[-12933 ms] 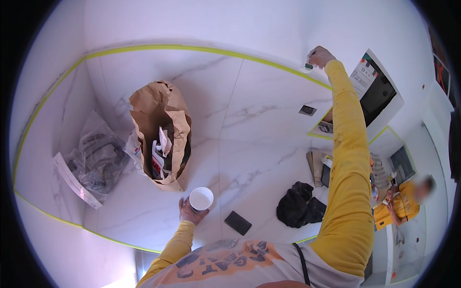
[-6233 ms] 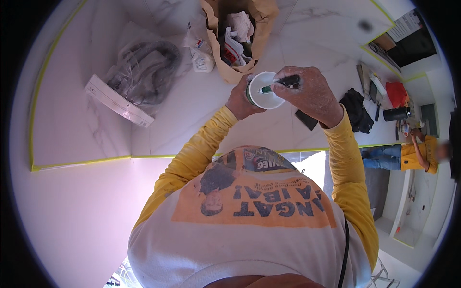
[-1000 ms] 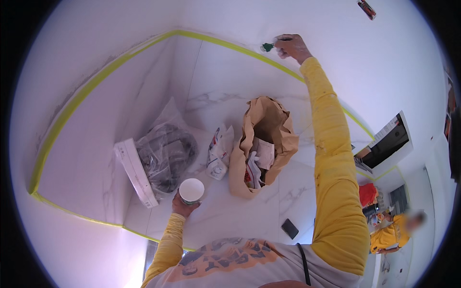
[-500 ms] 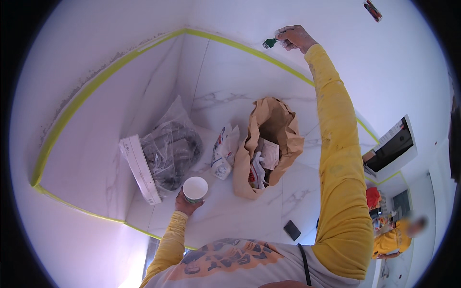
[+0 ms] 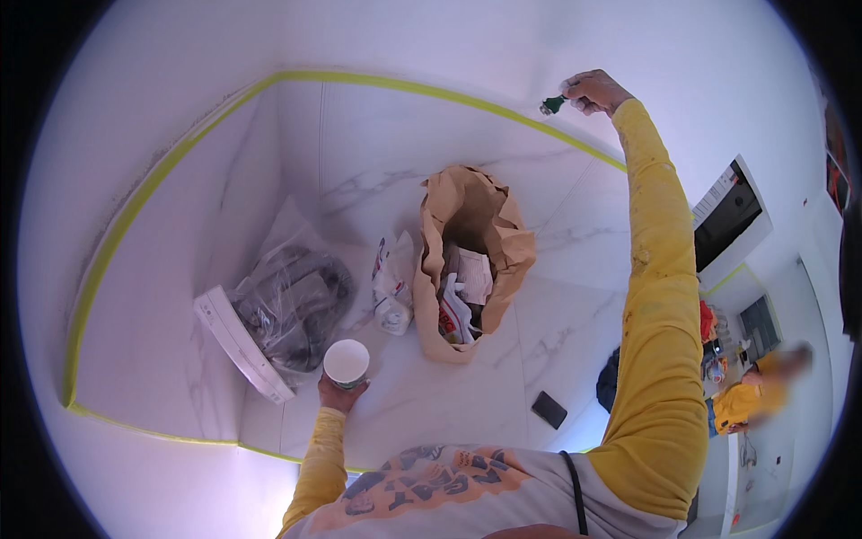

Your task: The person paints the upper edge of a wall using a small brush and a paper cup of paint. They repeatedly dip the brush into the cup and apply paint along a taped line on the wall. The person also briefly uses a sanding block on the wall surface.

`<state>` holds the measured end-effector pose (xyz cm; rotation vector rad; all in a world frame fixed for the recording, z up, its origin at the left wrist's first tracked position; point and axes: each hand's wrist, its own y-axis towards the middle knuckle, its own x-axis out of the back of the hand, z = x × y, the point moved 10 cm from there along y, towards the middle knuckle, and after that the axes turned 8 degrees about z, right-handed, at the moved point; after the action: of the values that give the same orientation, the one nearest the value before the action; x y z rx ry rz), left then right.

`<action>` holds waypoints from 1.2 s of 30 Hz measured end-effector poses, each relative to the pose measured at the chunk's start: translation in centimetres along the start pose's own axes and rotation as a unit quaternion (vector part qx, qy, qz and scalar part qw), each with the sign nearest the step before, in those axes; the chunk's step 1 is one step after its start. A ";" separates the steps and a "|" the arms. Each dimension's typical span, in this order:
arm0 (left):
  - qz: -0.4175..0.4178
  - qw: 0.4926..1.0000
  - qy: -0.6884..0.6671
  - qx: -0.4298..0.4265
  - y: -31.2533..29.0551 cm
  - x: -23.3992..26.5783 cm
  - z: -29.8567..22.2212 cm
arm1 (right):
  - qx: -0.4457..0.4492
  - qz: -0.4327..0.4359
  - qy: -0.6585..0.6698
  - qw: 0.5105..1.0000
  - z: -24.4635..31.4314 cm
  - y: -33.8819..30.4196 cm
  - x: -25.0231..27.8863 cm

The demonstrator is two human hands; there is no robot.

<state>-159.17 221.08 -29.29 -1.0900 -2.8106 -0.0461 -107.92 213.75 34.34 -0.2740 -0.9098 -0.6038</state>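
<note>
My left hand is closed round a white paper cup with a greenish pattern low on its side. The cup's mouth faces up, and I cannot make out what is inside. Raised at the upper right, my right hand pinches a small green-handled paintbrush. Its metal ferrule points left, and the bristles do not stand out against the white wall. The brush is just above the yellow-green masking tape that runs along the top of the marbled tiles.
An open brown paper bag holds packets. Beside it stand a small white plastic bag, a clear bag of dark items and a long white box. A dark phone lies nearer me. At right are a wall recess and another person.
My view has shifted, so the bags and box sit further left. My right hand with the brush has moved right along the wall above the tape. My left hand still holds the cup.
</note>
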 end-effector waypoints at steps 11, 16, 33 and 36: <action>-0.018 0.999 0.024 0.012 -0.3 0.2 -0.1 | 0.066 0.003 -0.104 0.992 2.1 0.8 -2.8; -0.009 0.999 -0.029 0.031 -0.5 0.1 0.3 | 0.073 -0.010 -0.010 0.997 -0.6 0.3 -0.9; -0.004 0.999 -0.037 0.022 -0.5 0.1 -1.2 | 0.225 0.026 -0.117 0.967 17.6 5.1 -15.4; -0.014 0.999 -0.043 0.022 -0.7 0.2 -1.0 | 0.233 0.019 0.057 0.971 19.1 4.8 -16.4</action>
<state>-159.65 220.59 -28.24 -1.0691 -2.8876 0.0615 -125.21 232.62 32.69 0.1651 -0.9056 -0.3503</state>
